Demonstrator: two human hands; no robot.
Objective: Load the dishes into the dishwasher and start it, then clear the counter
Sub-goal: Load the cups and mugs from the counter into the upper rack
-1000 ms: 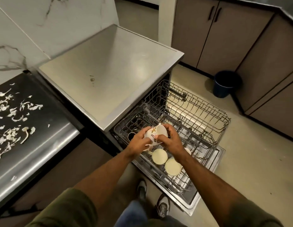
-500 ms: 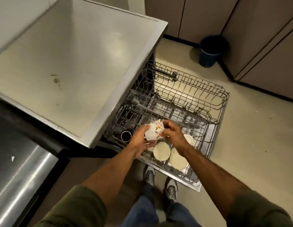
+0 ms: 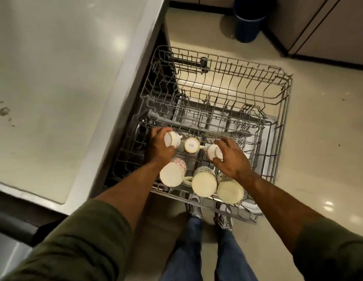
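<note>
Both hands are down in the pulled-out upper rack [image 3: 286, 110] of the dishwasher, which juts out from under the steel tabletop [image 3: 60, 78]. The left hand [image 3: 159, 148] has its grip curled round a small white cup [image 3: 172, 139] near the rack's left edge, the cup tipped on its side with its base showing. The right hand [image 3: 232, 159] holds a second small cup [image 3: 214, 152] in its fingers, toward the middle of the rack, this one also tilted, base turned outward. Between the two hands a third small cup [image 3: 191, 145] stands upside down on the wires, with a printed mark on its base (too small to read).

Along the rack's near edge three larger patterned mugs sit inverted in a row: the left mug [image 3: 172, 173], the middle mug [image 3: 204, 182] and the right mug [image 3: 230, 189]; the middle and right ones touch each other. The far half of the rack holds only bare wire tines.

On the floor beyond the rack's far edge stands a dark blue bin [image 3: 249, 19] beside brown cabinet doors [image 3: 326, 27]. The person's shoes [image 3: 194, 209] show below the rack's near edge.
</note>
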